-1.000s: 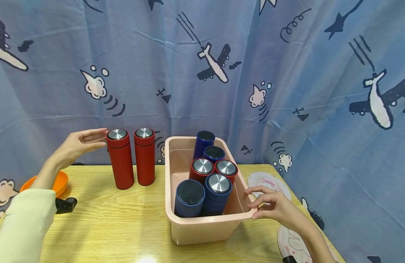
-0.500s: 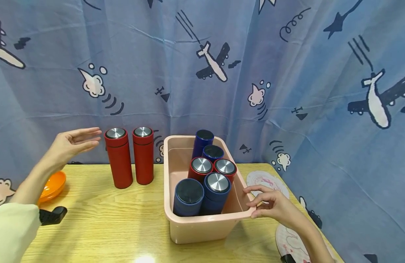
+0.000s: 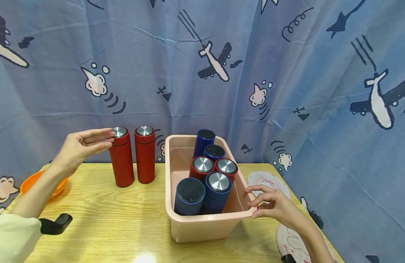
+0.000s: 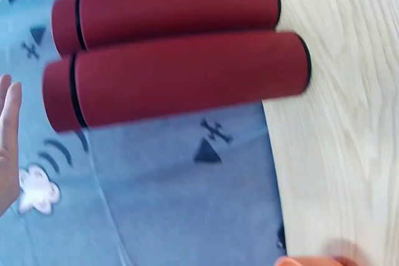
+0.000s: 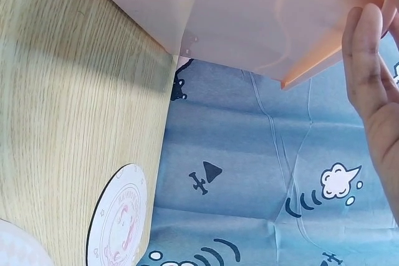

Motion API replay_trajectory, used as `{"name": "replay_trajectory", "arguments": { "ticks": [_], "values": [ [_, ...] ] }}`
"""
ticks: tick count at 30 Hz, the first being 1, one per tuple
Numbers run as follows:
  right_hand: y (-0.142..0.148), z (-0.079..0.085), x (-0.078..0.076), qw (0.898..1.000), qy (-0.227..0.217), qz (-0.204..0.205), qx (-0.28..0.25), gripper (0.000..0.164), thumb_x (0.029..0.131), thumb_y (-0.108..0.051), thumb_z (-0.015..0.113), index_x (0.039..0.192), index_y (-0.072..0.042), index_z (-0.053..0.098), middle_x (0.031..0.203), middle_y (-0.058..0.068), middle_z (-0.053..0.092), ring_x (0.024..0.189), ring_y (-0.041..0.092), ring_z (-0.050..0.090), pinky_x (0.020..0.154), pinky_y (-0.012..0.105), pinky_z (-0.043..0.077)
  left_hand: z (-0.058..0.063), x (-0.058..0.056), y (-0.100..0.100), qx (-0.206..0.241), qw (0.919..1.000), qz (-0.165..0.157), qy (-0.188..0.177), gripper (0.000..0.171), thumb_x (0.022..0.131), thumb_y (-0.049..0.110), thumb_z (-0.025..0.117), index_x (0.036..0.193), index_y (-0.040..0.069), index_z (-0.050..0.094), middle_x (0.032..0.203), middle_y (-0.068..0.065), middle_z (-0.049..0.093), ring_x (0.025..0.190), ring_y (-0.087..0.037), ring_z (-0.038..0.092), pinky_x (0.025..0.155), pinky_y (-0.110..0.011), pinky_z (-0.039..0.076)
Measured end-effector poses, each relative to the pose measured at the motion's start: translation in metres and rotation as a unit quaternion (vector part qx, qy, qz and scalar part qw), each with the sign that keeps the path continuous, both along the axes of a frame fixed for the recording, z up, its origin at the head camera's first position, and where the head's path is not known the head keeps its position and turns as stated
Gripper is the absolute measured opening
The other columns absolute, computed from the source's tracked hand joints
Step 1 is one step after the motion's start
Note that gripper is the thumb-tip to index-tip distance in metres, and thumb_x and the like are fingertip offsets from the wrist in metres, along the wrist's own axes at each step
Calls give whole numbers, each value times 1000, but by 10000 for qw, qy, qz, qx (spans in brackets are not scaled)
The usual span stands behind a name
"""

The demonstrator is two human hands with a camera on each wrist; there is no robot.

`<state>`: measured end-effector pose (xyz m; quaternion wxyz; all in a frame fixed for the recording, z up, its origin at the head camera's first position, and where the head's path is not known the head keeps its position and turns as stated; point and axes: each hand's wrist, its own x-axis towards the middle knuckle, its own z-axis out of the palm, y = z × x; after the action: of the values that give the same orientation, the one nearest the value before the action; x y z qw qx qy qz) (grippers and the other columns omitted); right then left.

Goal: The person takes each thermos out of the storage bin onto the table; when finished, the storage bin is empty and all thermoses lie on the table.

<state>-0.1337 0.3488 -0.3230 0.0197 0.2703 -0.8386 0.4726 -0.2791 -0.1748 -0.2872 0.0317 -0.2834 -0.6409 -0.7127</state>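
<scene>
Two tall red thermos flasks with steel-topped lids stand upright on the table, one at the left [image 3: 122, 164] and one to its right [image 3: 145, 160]. My left hand [image 3: 78, 148] is at the left flask's lid with fingers stretched out; in the left wrist view a gap shows between the fingers [image 4: 9, 119] and the flask. My right hand [image 3: 276, 206] pinches the near right corner of a pink plastic bin [image 3: 202, 228]. Inside the bin stand several flasks: two dark blue ones [image 3: 206, 140] at the back, two red ones [image 3: 199, 166], and two wider blue ones [image 3: 190, 195] in front.
An orange bowl [image 3: 60, 187] sits at the table's left edge, partly behind my left forearm. Two round patterned mats [image 3: 264, 179] lie right of the bin, the nearer one partly under my right forearm. A blue printed curtain [image 3: 149, 73] hangs behind the table.
My left hand draws back leftward from the left flask, then returns to the right and now overlaps its lid in the head view. The right hand stays on the bin's corner.
</scene>
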Motion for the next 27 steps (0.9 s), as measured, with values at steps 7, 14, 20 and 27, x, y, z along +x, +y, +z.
{"name": "replay_trajectory", "arguments": {
  "ticks": [7, 14, 20, 27],
  "values": [
    [0, 0, 0, 9999, -95, -40, 7, 17, 77, -2, 75, 93, 3, 72, 122, 3, 61, 110, 0, 55, 68, 24, 56, 7, 9, 35, -595, 9981, -166, 85, 40, 85, -6, 67, 125, -4, 60, 111, 3, 70, 100, -10, 67, 81, -24, 54],
    [1, 0, 0, 10000, -22, -78, 34, 16, 77, -1, 75, 93, 3, 73, 122, 4, 62, 111, -1, 53, 67, 24, 56, 4, 7, 80, -1089, 9938, -233, -65, 47, 86, 5, 71, 128, -9, 56, 119, -7, 67, 105, -10, 65, 86, -26, 53],
    [0, -1, 1, 9998, -197, -20, -75, 18, 77, -2, 75, 94, 4, 72, 123, 1, 61, 110, 0, 54, 70, 24, 56, -3, 1, 121, -1155, 9919, -515, -82, 44, 85, 3, 71, 127, -4, 59, 124, -19, 62, 111, -27, 62, 86, -30, 54],
    [0, -1, 1, 9999, -102, -69, -23, 17, 77, -2, 75, 93, 2, 73, 122, 1, 61, 109, 0, 54, 68, 24, 56, -9, -14, 159, -1193, 9901, -736, 47, 42, 85, 4, 71, 125, -3, 61, 122, -21, 62, 113, -28, 61, 90, -32, 53]
  ]
}}
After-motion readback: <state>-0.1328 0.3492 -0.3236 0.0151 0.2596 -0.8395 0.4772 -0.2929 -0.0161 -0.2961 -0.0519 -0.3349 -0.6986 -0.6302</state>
